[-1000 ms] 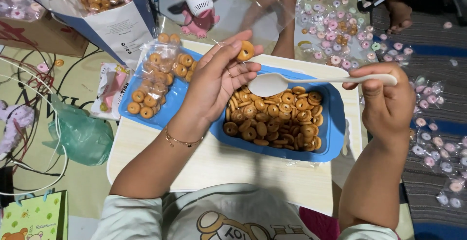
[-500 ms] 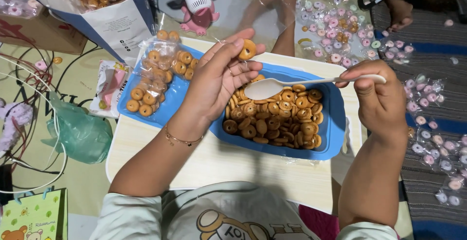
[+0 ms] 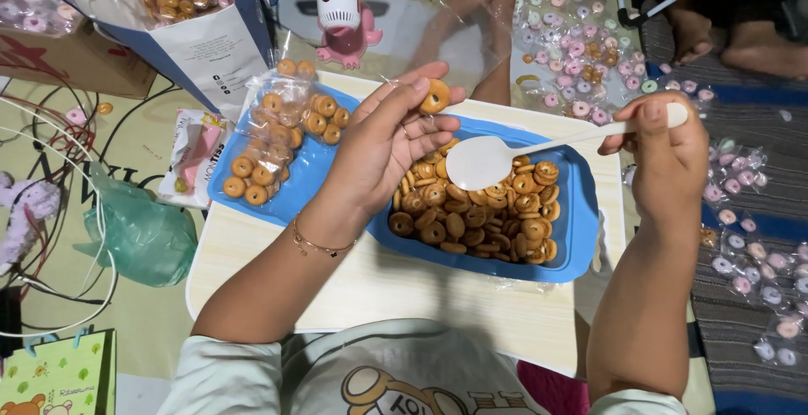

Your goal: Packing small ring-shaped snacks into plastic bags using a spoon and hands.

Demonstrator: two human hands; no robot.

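My left hand (image 3: pixel 389 141) is raised over the blue tray (image 3: pixel 581 221), fingers closed around the mouth of a clear plastic bag (image 3: pixel 471 40) that rises from my grip toward the top of the view. One ring-shaped biscuit (image 3: pixel 435 96) is pinched between the thumb and fingertips of that hand. A thin gold bracelet (image 3: pixel 316 245) sits on the left wrist.

My right hand (image 3: pixel 665 158) is closed on the handle end of a white plastic spoon (image 3: pixel 484 161). The spoon lies nearly level, its bowl empty and held just above the biscuits, close to my left hand. The two hands are apart, joined by nothing.

The blue tray rests on the small pale wooden table (image 3: pixel 370 284) and holds a heap of brown ring biscuits (image 3: pixel 480 209), mostly in its middle and left part. To the left, a second blue tray (image 3: pixel 307 175) carries filled clear packets of the same biscuits (image 3: pixel 282 129), with a few loose ones along its near edge.

Beyond the table stand a white-and-pink small fan (image 3: pixel 341 11) and a white-and-blue paper bag (image 3: pixel 206 40) with more biscuits at its top. A crumpled green plastic bag (image 3: pixel 139 234) lies on the floor left of the table. Small packets of pink and pastel rings (image 3: pixel 581 36) are scattered over the floor beyond and to the right. Another person's bare feet (image 3: pixel 732 36) show at the upper right.
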